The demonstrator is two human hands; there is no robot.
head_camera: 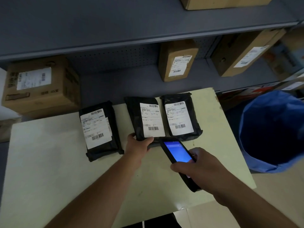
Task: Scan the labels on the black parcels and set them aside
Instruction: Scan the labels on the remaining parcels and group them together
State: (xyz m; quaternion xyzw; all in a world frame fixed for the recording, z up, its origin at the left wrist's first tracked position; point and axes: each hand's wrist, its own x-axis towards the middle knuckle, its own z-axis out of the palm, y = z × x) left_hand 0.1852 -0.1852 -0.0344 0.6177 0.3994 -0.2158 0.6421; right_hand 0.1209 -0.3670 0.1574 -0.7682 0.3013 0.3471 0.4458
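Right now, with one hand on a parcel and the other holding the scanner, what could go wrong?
The middle parcel touches the right parcel, so the scanner in the right hand might read the neighbour's barcode instead.

The left hand grips only the middle parcel's near edge, so the slick bag could slip when lifted.

The right parcel lies near the table edge beside the blue bin; a nudge might tip it off.
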